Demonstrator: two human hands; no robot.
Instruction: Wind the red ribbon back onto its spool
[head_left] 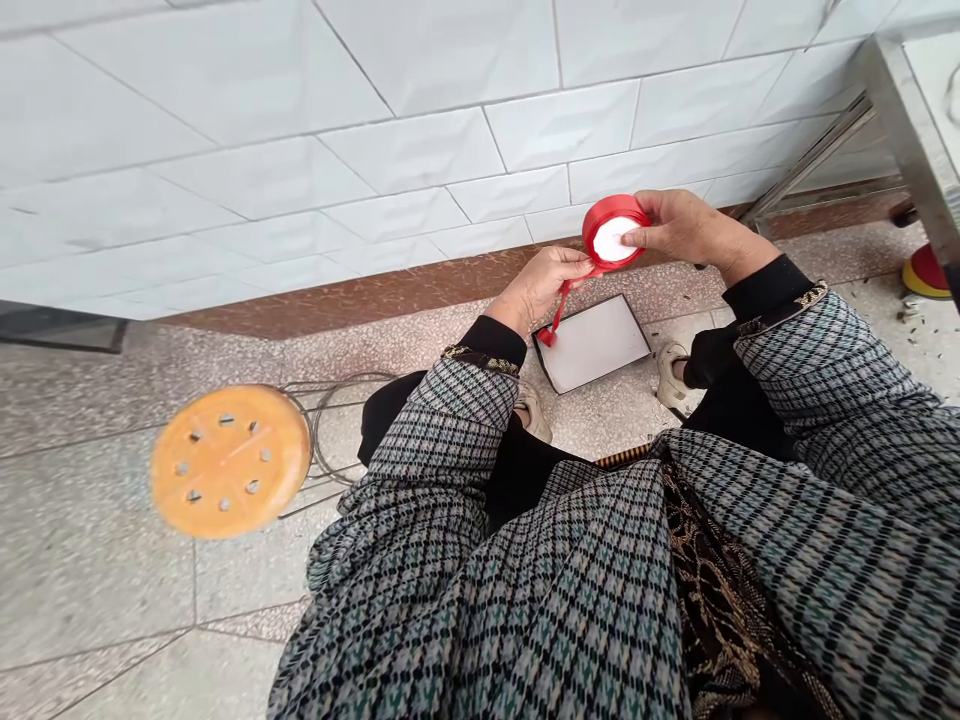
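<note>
My right hand [686, 228] grips a red ribbon spool [613, 233] with a white paper centre, held up in front of the wall. My left hand [544, 285] pinches the loose red ribbon end [559, 312], which hangs down from the spool. Below both hands a white rectangular board [596, 345] with a dark edge lies flat on the speckled floor between my feet. Both arms wear checked sleeves with black cuffs.
An orange round stool [230, 460] with holes in its seat stands on a wire frame at my left. A white tiled wall [375, 150] rises ahead. A metal table leg [907, 130] and a red and yellow object [928, 272] are at the right.
</note>
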